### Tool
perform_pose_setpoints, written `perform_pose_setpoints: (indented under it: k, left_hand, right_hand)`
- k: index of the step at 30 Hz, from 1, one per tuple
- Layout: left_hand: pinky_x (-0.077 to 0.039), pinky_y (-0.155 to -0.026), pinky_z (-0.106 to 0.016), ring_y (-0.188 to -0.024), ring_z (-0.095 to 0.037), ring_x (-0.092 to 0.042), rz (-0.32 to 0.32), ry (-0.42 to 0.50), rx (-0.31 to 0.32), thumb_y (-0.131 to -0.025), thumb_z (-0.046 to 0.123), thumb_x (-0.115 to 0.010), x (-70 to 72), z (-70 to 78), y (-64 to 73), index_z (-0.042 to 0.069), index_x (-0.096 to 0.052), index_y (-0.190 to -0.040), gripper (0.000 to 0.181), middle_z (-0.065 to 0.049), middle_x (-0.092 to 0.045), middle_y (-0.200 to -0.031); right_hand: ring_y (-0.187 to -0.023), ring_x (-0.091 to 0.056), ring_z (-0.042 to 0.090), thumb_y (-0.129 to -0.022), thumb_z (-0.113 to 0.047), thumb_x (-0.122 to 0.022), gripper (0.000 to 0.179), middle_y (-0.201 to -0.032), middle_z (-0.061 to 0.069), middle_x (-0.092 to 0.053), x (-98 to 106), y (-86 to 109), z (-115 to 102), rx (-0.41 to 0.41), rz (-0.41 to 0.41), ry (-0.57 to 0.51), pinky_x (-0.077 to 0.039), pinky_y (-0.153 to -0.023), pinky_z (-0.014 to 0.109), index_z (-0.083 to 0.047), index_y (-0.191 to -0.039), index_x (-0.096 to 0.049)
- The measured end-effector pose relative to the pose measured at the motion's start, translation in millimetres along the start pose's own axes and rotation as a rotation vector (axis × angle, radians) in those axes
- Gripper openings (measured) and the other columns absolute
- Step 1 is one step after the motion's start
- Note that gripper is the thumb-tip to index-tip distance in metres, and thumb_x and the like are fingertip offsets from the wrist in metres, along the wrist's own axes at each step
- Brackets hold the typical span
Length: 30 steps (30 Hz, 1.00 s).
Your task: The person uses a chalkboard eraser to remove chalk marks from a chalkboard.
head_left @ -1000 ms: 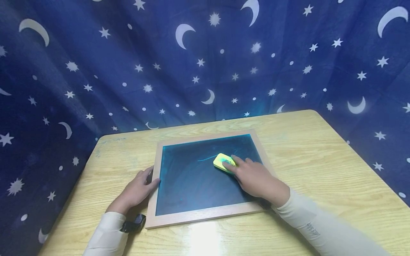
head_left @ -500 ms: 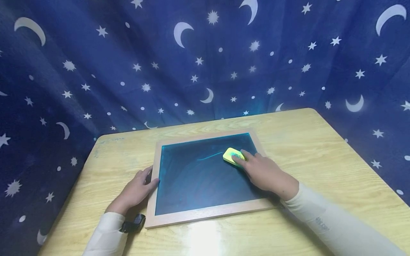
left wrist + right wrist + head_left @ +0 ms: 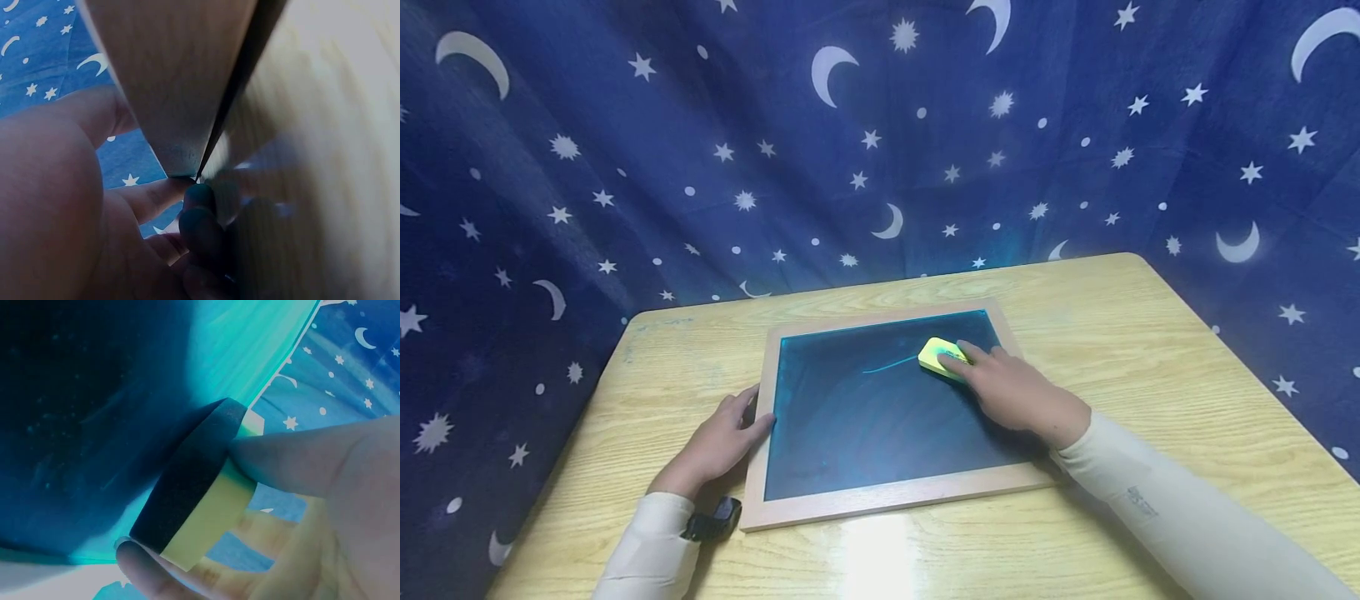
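A framed chalkboard (image 3: 850, 433) lies on the table with a thin curved chalk line (image 3: 889, 365) across its upper part. My right hand (image 3: 1018, 390) grips a yellow eraser (image 3: 932, 355) over the upper right of the board, at the line's right end. In the right wrist view the thumb presses one side of the eraser (image 3: 209, 528), whose dark felt faces the board. At the left edge my left hand (image 3: 721, 440) holds the wooden frame (image 3: 175, 75), thumb over the top; the left wrist view shows fingertips (image 3: 200, 197) at the frame's lower edge.
The light wood table (image 3: 1150, 350) extends around the board, with faint blue smudges (image 3: 658, 327) at its back left corner. A dark blue curtain (image 3: 790, 150) with moons and stars hangs behind and beside it. A black device (image 3: 715, 518) sits at the left wrist.
The right hand has carried the eraser to the right and up the board, then slightly back left. More of the chalk line shows. The left hand stays on the frame.
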<state>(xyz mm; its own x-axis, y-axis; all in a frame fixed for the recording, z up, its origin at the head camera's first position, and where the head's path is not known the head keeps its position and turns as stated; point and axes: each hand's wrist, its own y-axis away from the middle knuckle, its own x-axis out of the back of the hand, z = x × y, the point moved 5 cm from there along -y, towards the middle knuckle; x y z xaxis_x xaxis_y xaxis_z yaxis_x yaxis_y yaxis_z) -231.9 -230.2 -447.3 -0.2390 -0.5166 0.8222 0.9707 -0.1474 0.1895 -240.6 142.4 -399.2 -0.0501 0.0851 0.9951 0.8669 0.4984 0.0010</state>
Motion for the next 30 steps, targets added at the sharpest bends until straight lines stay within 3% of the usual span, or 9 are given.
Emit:
perform_pose_setpoints:
  k: [13,20,30]
  left_hand:
    - [-0.041,-0.104,-0.066,-0.13,-0.047,-0.05,-0.003,-0.006,0.002,-0.103,0.046,-0.049,-0.9,-2.0,-1.0,0.005,-0.027,-0.157,0.071,-0.027,-0.045,-0.143]
    - [-0.041,-0.104,-0.067,-0.131,-0.048,-0.049,-0.005,-0.011,0.009,-0.103,0.047,-0.049,-1.8,-2.8,-1.3,0.005,-0.027,-0.158,0.072,-0.027,-0.045,-0.143]
    - [-0.04,-0.105,-0.067,-0.132,-0.049,-0.048,-0.001,-0.014,0.006,-0.103,0.046,-0.049,-1.9,-1.7,-1.7,0.004,-0.027,-0.157,0.072,-0.028,-0.044,-0.144]
  right_hand:
    - [-0.119,-0.057,0.053,-0.1,-0.001,-0.048,0.052,-0.152,0.024,-0.044,-0.7,-9.9,-25.8,0.036,-0.061,-0.018,-0.05,-0.098,0.06,-0.018,-0.15,-0.048]
    - [-0.099,-0.062,0.043,-0.099,0.0,-0.052,0.052,-0.151,0.023,-0.046,-4.1,-5.5,-50.1,0.138,-0.017,0.021,-0.056,-0.08,0.051,-0.018,-0.148,-0.051]
    - [-0.107,-0.062,0.042,-0.099,0.0,-0.051,0.055,-0.154,0.019,-0.044,-9.5,3.1,-73.5,0.192,-0.043,0.014,-0.057,-0.08,0.051,-0.022,-0.149,-0.048]
